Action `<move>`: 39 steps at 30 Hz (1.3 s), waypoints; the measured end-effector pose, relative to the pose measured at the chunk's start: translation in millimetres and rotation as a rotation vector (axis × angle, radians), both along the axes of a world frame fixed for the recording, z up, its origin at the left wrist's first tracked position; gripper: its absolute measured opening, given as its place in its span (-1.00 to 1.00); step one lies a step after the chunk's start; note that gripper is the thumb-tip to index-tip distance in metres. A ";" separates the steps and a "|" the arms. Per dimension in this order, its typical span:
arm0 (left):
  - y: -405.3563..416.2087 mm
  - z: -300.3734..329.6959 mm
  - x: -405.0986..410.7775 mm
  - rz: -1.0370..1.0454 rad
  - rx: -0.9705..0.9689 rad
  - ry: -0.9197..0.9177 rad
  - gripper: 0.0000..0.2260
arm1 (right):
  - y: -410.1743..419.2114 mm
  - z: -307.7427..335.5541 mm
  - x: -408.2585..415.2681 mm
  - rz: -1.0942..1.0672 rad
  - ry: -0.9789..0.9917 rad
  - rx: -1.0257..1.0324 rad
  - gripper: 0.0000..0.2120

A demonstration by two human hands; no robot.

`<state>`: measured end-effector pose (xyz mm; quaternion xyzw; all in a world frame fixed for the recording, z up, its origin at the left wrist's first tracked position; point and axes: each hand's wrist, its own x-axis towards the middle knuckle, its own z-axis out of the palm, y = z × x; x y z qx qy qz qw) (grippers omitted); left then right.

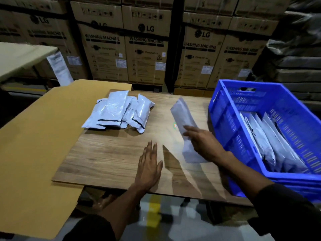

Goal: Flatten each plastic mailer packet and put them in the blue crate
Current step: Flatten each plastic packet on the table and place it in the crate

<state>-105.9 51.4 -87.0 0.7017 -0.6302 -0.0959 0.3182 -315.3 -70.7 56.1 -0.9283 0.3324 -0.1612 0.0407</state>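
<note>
Left hand [149, 168] flat, fingers straight; right hand [202, 140] gripping.

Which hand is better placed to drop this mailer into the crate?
Right. The right hand already holds the mailer beside the blue crate; the left hand lies flat, farther away.

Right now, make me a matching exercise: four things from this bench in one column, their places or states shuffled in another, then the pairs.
Things:
1. left hand
2. lifted mailer
3. pile of mailers
4. blue crate

Places or states:
A. at the table's right side, holding packets on edge
B. flat, fingers straight, on the wooden table
C. in the right hand
D. far left part of the wooden table

Pairs: 1-B, 2-C, 3-D, 4-A
</note>
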 end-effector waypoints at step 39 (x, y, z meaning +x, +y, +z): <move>-67.5 -10.1 -134.5 0.035 0.209 -0.409 -0.44 | -105.1 69.8 -308.3 -0.518 0.718 0.045 -0.55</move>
